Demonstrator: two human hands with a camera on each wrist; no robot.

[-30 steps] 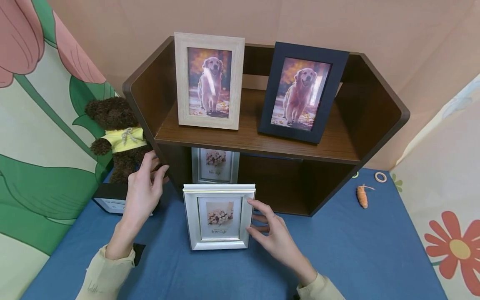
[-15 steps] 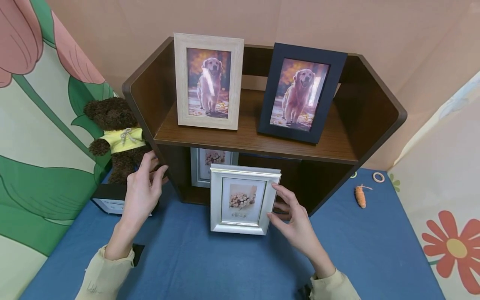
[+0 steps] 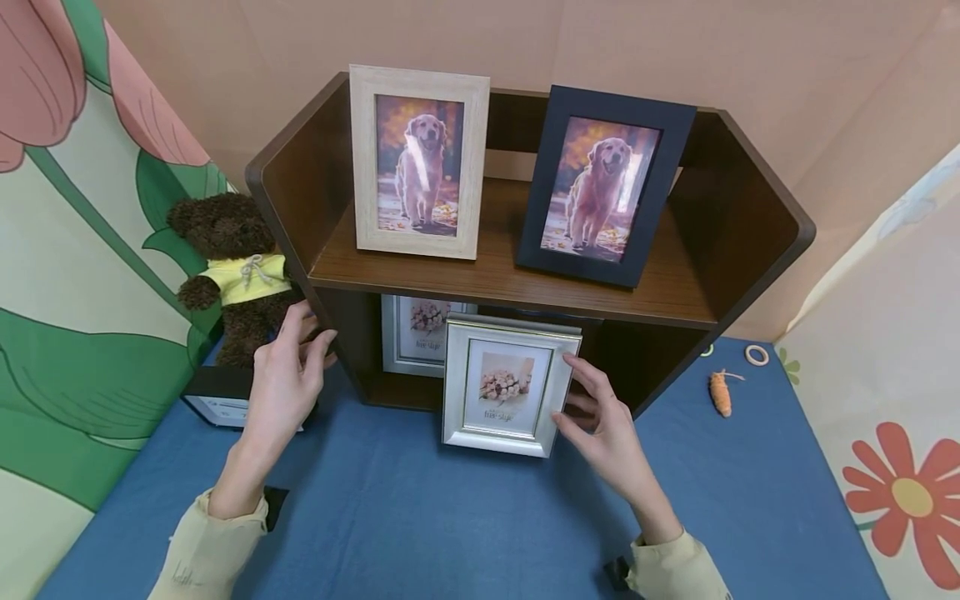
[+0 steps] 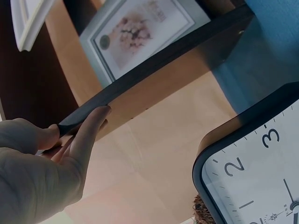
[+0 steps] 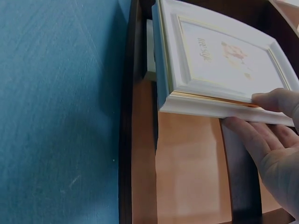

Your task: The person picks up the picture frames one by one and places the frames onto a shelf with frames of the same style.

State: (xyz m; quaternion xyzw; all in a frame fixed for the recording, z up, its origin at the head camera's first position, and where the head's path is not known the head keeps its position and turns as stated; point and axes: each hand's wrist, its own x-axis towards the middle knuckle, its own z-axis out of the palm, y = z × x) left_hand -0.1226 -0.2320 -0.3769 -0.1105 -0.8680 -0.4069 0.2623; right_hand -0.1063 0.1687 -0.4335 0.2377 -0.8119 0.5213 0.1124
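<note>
My right hand (image 3: 607,429) pinches the right edge of a silver picture frame (image 3: 459,400) with a flower picture, thumb on its front and fingers behind. The picture frame is held tilted at the front of the lower shelf opening and overlaps a second silver picture frame (image 3: 405,337) standing inside on the left. In the right wrist view, the thumb presses the gilded border of the held picture frame (image 5: 215,100). My left hand (image 3: 287,375) grips the left side panel of the dark brown shelf (image 3: 510,290). The left wrist view shows thumb and fingers on either side of the panel's edge (image 4: 154,70).
A cream picture frame (image 3: 366,167) and a black picture frame (image 3: 675,158) stand on the upper shelf. Left of the shelf are a brown teddy bear (image 3: 247,279) and a clock (image 4: 252,186). An orange carrot-shaped toy (image 3: 721,393) and a ring (image 3: 757,346) lie at right.
My right hand has carried the silver picture frame right and toward the shelf, from the front left to the lower opening, tilting it slightly. The left hand has stayed on the side panel.
</note>
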